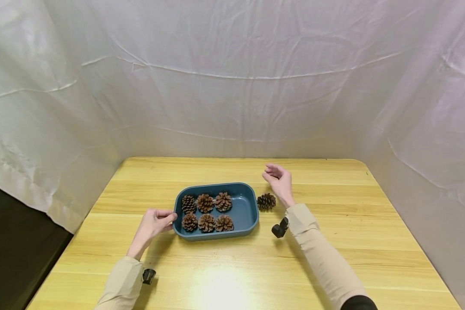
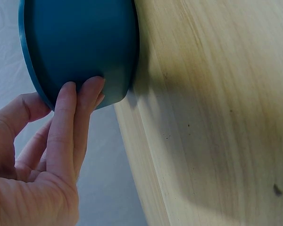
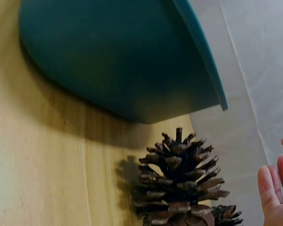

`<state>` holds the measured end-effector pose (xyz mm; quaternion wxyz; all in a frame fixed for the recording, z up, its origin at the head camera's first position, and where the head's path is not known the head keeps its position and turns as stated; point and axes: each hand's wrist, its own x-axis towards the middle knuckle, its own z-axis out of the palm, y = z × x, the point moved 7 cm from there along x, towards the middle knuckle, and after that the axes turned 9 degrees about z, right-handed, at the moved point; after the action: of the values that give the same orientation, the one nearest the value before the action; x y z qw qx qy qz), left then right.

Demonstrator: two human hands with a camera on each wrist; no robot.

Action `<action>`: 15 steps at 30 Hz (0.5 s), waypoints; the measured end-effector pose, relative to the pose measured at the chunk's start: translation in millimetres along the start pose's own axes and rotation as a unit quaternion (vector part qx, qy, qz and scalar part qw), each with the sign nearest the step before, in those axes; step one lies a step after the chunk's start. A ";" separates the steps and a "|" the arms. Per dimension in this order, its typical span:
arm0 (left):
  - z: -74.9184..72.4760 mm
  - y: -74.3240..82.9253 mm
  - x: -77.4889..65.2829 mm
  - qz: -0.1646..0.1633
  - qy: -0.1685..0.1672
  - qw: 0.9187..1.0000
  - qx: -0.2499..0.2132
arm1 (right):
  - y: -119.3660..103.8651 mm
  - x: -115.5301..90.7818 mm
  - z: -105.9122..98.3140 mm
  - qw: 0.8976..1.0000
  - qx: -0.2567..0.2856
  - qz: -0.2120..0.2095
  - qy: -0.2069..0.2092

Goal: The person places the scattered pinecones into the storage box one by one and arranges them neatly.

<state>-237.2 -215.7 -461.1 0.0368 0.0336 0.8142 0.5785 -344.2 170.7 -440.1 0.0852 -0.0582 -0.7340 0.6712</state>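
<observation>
A dark teal rectangular plastic box (image 1: pixel 245 212) stands on the table with several brown pine cones (image 1: pixel 207 223) in two rows, mostly toward its left and middle. My left hand (image 1: pixel 153 224) pinches the box's left end, with the thumb at the rim and fingers (image 2: pixel 62 113) against the outer wall. Just outside the right end lies a dark pine cone (image 1: pixel 266 202). Beyond and right of it, my right hand (image 1: pixel 280 183) hovers with fingers loosely bent and nothing visible in them. In the right wrist view, part of another cone (image 3: pixel 228 215) shows behind the nearer pine cone (image 3: pixel 179 181).
The light wooden table (image 1: pixel 314 258) reaches to a pale hanging sheet (image 1: pixel 232 107) at the back and sides. A dark surface (image 1: pixel 15 241) shows beyond the table's left edge. Small dark wrist devices (image 1: pixel 280 228) sit on both sleeves.
</observation>
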 end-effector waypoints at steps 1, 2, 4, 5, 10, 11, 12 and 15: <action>0.0 0.0 0.0 0.000 0.000 1.000 0.000 | 0.6 0.5 -1.7 1.000 0.001 0.001 0.005; 0.0 0.1 -0.1 0.000 0.000 1.000 0.000 | 1.3 1.2 -3.5 1.000 0.000 0.003 0.010; 0.0 0.1 -0.1 0.000 -0.001 1.000 -0.001 | 2.5 2.0 -7.2 1.000 -0.001 0.006 0.019; -0.1 0.2 -0.2 0.000 -0.001 1.000 -0.002 | 3.2 2.4 -9.1 1.000 -0.001 0.009 0.022; 0.0 0.3 -0.3 0.000 -0.002 1.000 -0.007 | 7.3 5.1 -18.2 0.999 -0.008 0.023 0.038; 0.1 0.4 -0.3 0.000 -0.003 1.000 -0.007 | 8.0 5.9 -20.2 0.999 -0.010 0.024 0.043; 0.1 0.3 -0.2 0.000 -0.003 1.000 -0.008 | 9.1 6.9 -21.9 0.999 -0.011 0.026 0.046; 0.2 0.0 -0.2 -0.002 -0.002 1.000 -0.007 | 12.9 10.2 -26.7 0.998 -0.008 0.033 0.052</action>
<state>-236.9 -215.5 -461.2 0.0402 0.0331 0.8102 0.5839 -349.1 200.0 -450.2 0.1003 -0.1179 -0.7317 0.6638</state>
